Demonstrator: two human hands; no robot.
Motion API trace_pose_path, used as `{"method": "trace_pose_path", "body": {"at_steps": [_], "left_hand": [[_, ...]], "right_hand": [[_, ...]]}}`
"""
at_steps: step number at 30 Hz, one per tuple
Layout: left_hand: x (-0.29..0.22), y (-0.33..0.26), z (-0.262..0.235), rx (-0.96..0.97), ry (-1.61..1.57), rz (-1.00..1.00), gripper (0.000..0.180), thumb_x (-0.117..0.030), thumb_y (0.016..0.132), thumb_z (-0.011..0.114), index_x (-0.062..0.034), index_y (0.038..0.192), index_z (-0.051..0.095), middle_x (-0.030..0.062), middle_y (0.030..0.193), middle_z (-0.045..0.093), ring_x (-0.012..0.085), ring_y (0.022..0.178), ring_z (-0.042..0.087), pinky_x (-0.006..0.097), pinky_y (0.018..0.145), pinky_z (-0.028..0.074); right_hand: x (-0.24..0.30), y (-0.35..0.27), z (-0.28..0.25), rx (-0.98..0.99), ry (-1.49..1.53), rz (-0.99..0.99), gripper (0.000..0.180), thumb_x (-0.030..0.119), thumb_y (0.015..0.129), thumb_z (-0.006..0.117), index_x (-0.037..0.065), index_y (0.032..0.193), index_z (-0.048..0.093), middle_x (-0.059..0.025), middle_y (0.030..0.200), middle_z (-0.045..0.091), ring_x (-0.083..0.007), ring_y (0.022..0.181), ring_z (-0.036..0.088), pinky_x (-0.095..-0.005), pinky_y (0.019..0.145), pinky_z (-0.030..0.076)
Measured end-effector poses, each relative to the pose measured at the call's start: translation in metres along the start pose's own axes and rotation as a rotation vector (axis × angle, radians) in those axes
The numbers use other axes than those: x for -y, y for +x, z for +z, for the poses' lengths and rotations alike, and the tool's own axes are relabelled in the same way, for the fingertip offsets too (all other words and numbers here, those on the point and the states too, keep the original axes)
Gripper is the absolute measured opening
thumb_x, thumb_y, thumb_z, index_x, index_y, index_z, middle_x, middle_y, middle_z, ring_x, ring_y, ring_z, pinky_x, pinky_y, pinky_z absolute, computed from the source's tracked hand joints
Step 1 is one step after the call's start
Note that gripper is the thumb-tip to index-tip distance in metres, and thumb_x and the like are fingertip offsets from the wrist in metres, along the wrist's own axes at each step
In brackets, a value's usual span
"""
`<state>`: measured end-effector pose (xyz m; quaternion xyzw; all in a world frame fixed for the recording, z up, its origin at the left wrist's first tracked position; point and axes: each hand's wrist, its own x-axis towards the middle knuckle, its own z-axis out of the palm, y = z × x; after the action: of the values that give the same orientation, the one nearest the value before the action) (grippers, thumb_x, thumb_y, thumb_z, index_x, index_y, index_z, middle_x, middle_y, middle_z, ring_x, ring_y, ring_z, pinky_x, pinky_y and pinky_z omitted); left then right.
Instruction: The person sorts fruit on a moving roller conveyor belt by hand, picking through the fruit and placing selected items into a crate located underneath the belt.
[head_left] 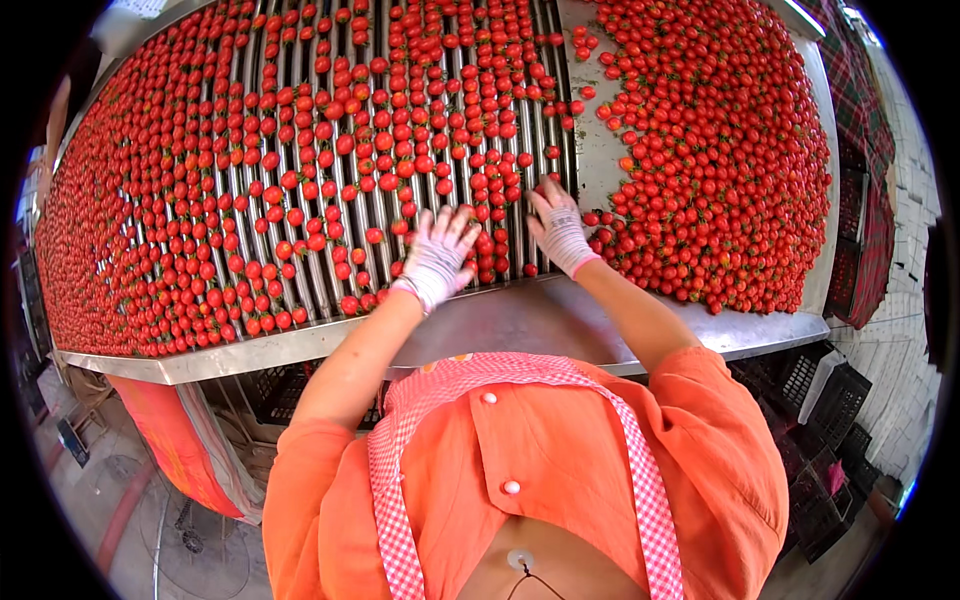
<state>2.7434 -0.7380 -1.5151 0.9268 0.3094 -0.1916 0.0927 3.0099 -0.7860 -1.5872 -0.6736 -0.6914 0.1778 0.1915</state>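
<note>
Rows of small red cherry tomatoes [402, 132] rest along a bed of shiny metal rollers [318, 285]. Over its near edge my left hand [438, 258] lies palm down, fingers spread among the tomatoes and no tomato visible in its grip. My right hand [560, 232] reaches to the right end of the rollers, fingers stretched forward and slightly bent, beside the bare metal plate [597, 170]. What lies under its fingertips is hidden. Both hands wear white fingerless gloves with pink cuffs. A thick heap of cherry tomatoes [730, 170] lies just right of my right hand.
A metal ledge [500, 325] runs between my body and the rollers. Black plastic crates [835, 405] are stacked low on the right, with another dark crate [285, 392] below the ledge. Orange-red cloth [170, 440] hangs at the lower left, and plaid cloth [875, 240] at the right.
</note>
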Motion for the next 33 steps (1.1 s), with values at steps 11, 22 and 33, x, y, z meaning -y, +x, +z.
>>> {"method": "trace_pose_path", "body": {"at_steps": [11, 22, 33], "left_hand": [[0.015, -0.016, -0.018, -0.273, -0.135, -0.111, 0.063, -0.037, 0.083, 0.069, -0.0131, 0.139, 0.052, 0.0148, 0.151, 0.040, 0.0380, 0.143, 0.033, 0.053, 0.119, 0.022], [0.085, 0.034, -0.008, -0.465, 0.042, -0.498, 0.074, -0.046, 0.089, 0.061, -0.0140, 0.153, 0.039, 0.0163, 0.160, 0.030, 0.0391, 0.148, 0.026, 0.061, 0.119, 0.015], [-0.014, 0.063, -0.017, -0.371, -0.316, 0.062, 0.068, -0.034, 0.078, 0.076, -0.0136, 0.139, 0.054, 0.0154, 0.145, 0.046, 0.0369, 0.141, 0.036, 0.057, 0.119, 0.021]], "right_hand": [[0.056, 0.085, 0.024, -0.116, -0.077, -0.114, 0.032, 0.027, 0.080, 0.074, 0.017, 0.109, 0.066, -0.0094, 0.119, 0.058, -0.0314, 0.114, 0.056, -0.0490, 0.104, 0.041], [0.039, 0.040, 0.007, 0.181, -0.181, -0.294, 0.019, 0.029, 0.091, 0.064, 0.013, 0.102, 0.063, -0.0070, 0.105, 0.060, -0.0269, 0.106, 0.059, -0.0417, 0.092, 0.047], [0.032, 0.160, -0.004, -0.151, 0.065, -0.027, 0.058, 0.032, 0.089, 0.069, 0.013, 0.141, 0.051, -0.0199, 0.152, 0.040, -0.0384, 0.136, 0.043, -0.0473, 0.113, 0.036]]}}
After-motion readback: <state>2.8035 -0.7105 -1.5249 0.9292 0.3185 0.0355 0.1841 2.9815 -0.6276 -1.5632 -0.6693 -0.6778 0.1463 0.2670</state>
